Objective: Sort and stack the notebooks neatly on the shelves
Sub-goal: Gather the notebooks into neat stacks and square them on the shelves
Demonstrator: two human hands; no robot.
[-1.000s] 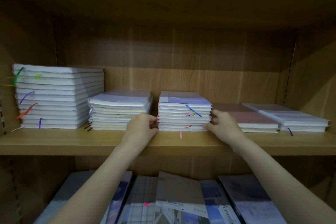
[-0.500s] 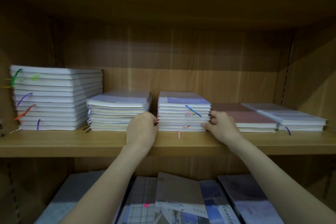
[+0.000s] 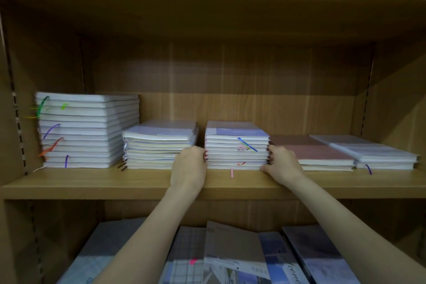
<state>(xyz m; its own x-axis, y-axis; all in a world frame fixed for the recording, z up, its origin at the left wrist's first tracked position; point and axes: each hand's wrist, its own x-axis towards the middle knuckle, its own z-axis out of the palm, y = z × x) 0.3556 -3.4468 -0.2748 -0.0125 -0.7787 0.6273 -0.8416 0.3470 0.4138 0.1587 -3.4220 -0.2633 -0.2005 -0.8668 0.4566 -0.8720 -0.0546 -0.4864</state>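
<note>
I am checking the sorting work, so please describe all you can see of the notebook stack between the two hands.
The middle stack holds about ten thin notebooks, pale covers, white page edges, lying flat and fairly square on the wooden shelf. Blue, pink and red ribbon markers hang at its front. The left hand presses its left side, the right hand its right side.

Looks like a stationery shop or storeroom: wooden shelves (image 3: 207, 182) carry sorted notebook stacks (image 3: 87, 131), booklets (image 3: 232, 253) displayed below.
</note>
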